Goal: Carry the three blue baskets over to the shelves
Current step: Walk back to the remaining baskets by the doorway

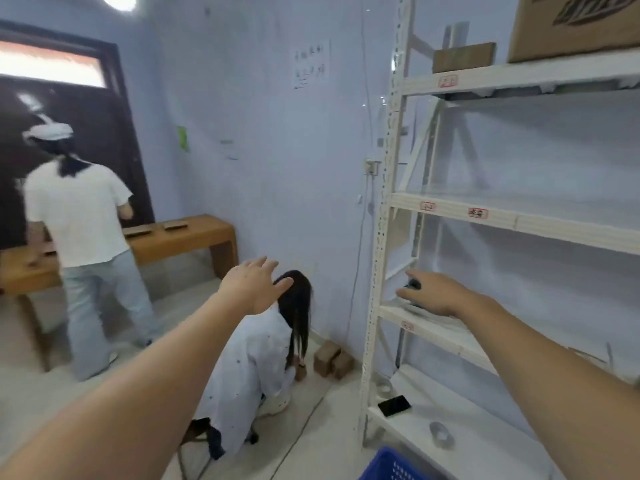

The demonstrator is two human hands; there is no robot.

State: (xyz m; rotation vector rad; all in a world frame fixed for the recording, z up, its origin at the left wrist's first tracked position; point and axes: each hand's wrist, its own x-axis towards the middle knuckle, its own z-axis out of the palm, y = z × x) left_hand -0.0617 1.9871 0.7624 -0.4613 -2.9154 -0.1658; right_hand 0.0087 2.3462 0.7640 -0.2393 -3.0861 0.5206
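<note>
A white metal shelving unit (450, 206) fills the right side of the view. The corner of one blue perforated basket (389, 465) shows at the bottom edge, low in front of the unit. My left hand (254, 285) is stretched forward with fingers spread and holds nothing. My right hand (433, 292) reaches to the second shelf from the bottom, its fingers over a small dark object (413, 285); whether it grips that object I cannot tell. No other basket is in view.
A person in white crouches on the floor (256, 362) just left of the shelves. Another person (83, 244) stands at a wooden bench (183, 237). A phone (394, 405) and tape roll (441, 434) lie on the bottom shelf; cardboard boxes (571, 26) sit on top.
</note>
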